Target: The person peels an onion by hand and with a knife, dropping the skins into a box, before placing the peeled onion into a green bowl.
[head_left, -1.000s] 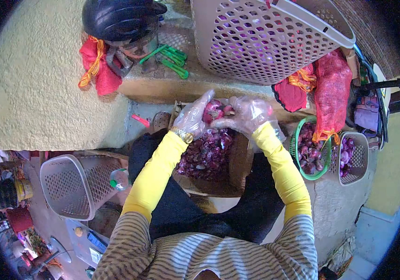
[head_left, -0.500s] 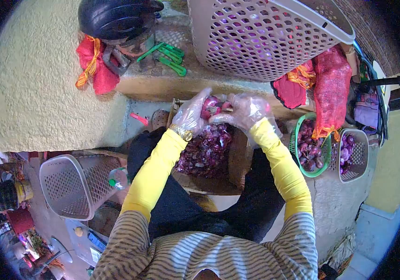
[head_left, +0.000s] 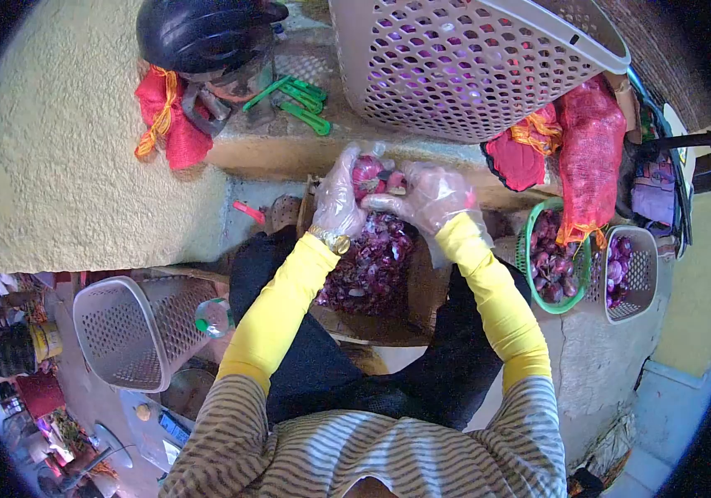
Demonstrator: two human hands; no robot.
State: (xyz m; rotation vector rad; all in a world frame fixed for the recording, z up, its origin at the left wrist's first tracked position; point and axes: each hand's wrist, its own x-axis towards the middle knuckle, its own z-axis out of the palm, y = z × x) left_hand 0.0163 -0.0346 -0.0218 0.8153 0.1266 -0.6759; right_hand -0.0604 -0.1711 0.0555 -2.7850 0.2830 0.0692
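Note:
My left hand (head_left: 339, 199), in a clear plastic glove, is closed around a red onion (head_left: 367, 176) above a cardboard box (head_left: 423, 295). Close against the onion's right side is my right hand (head_left: 438, 197), gloved the same way, with its fingers curled. A pinkish-red bit shows through that glove at the palm, but I cannot make out what it is. Dry purple onion skins (head_left: 368, 270) fill much of the box, which sits between my legs.
A large perforated basket (head_left: 455, 75) stands on the ledge ahead, near green cutters (head_left: 305, 116) and a black helmet (head_left: 206, 33). To the right are a green basket of onions (head_left: 553, 266) and a red mesh sack (head_left: 592, 158). A grey basket (head_left: 123, 332) lies left.
Both hands have shifted slightly. My left fingers are now more upright around the onion, which has turned and moved a little up and left. My right hand stays beside it.

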